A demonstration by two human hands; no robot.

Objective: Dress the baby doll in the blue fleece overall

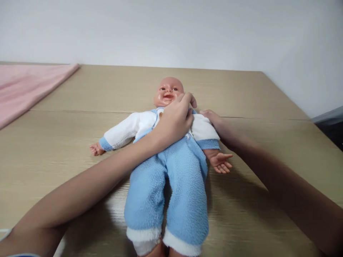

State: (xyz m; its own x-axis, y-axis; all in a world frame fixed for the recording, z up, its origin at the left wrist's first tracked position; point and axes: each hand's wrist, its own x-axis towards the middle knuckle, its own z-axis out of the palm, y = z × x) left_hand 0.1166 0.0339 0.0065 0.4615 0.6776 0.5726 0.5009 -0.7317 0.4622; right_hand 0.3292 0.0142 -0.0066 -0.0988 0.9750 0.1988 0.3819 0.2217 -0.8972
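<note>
A baby doll lies on its back on the wooden table, head away from me. It wears blue fleece dungarees and a white top with blue cuffs. My left hand rests on the doll's chest, fingers curled and gripping the dungaree strap near its shoulder. My right hand is against the doll's shoulder on the right; its fingers are tucked behind the white sleeve and mostly hidden.
A pink cloth lies at the table's far left. A white wall stands behind the table. A dark object sits past the table's right edge.
</note>
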